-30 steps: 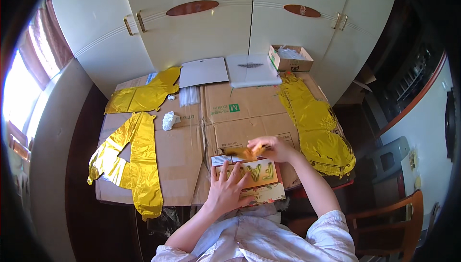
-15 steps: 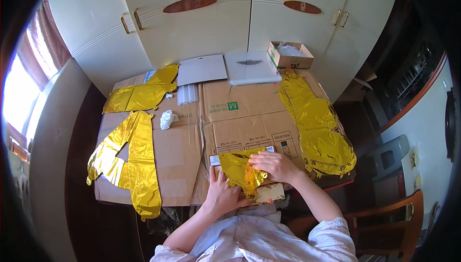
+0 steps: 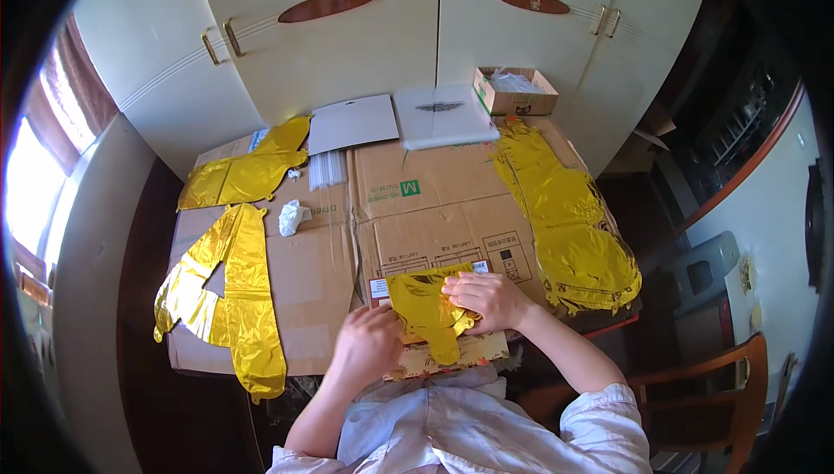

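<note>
Gold foil balloon (image 3: 424, 307), flattened and creased, lies on a printed card packet (image 3: 486, 347) near the front edge of the cardboard-topped table (image 3: 317, 291). The packet's decorative lettering is mostly covered by foil and hands; the fine print on its white label (image 3: 380, 288) is too small to read. The right hand (image 3: 497, 300) bends its fingers over the foil's right side, though whether its grip pinches cannot be told. The left hand (image 3: 369, 337) curls narrowly at the left edge, fingertips hidden, so its hold cannot be told either. Green and black printing marks the cardboard. A white board (image 3: 354, 122) partly hides clear tubes (image 3: 327, 172). Behind stand pale cabinets (image 3: 347, 48).
</note>
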A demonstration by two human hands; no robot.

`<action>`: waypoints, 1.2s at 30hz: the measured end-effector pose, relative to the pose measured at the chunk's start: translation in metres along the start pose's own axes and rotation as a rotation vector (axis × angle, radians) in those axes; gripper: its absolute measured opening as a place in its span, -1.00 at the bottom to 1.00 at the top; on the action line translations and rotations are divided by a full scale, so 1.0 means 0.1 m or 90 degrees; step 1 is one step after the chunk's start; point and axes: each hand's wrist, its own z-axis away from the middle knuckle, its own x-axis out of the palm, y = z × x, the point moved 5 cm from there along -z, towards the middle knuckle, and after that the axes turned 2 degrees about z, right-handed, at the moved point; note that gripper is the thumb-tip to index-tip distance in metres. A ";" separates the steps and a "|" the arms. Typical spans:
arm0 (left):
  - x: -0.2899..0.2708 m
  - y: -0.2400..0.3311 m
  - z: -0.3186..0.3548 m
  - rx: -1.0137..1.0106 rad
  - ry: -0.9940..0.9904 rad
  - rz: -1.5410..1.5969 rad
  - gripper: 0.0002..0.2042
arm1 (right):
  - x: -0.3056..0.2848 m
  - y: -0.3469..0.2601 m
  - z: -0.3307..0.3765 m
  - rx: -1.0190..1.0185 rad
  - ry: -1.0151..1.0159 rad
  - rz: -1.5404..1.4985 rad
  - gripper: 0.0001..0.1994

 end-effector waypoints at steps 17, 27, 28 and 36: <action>0.48 0.17 -0.57 0.180 0.088 -0.111 -0.33 | -0.05 -0.02 0.02 -0.005 -0.034 -0.033 -0.46; 0.49 0.16 -0.59 0.167 0.070 -0.091 -0.32 | 0.23 -0.05 -0.05 0.218 -0.036 0.138 -0.41; 0.48 0.17 -0.59 0.169 0.074 -0.091 -0.33 | 0.27 -0.05 -0.03 0.223 -0.033 0.158 -0.40; 0.46 0.09 -0.57 0.170 0.067 -0.058 -0.36 | 0.27 -0.05 0.01 0.240 -0.046 0.191 -0.30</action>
